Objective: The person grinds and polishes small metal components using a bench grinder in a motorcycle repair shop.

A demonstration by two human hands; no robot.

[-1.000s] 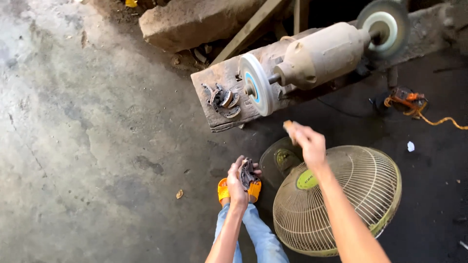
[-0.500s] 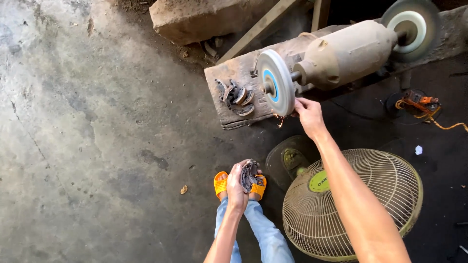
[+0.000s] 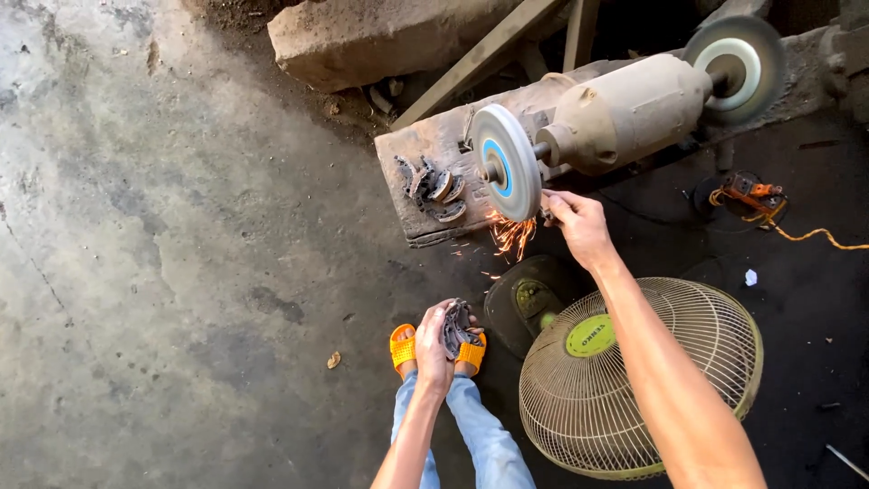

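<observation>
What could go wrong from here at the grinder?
The bare right hand presses a small piece against the grinding wheel, so fingers could slip into it. Sparks fall toward the open sandals. The left hand holds a stack of metal pieces that may spill.

R hand point(image 3: 579, 226) extended, grip closed; L hand point(image 3: 436, 349) clutching.

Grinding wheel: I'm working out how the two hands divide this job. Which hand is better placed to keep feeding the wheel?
Right. The right hand is already at the grinding wheel, pressing a small piece against its lower edge, with sparks flying. The left hand is low by the knees, holding a stack of metal pieces.
</observation>
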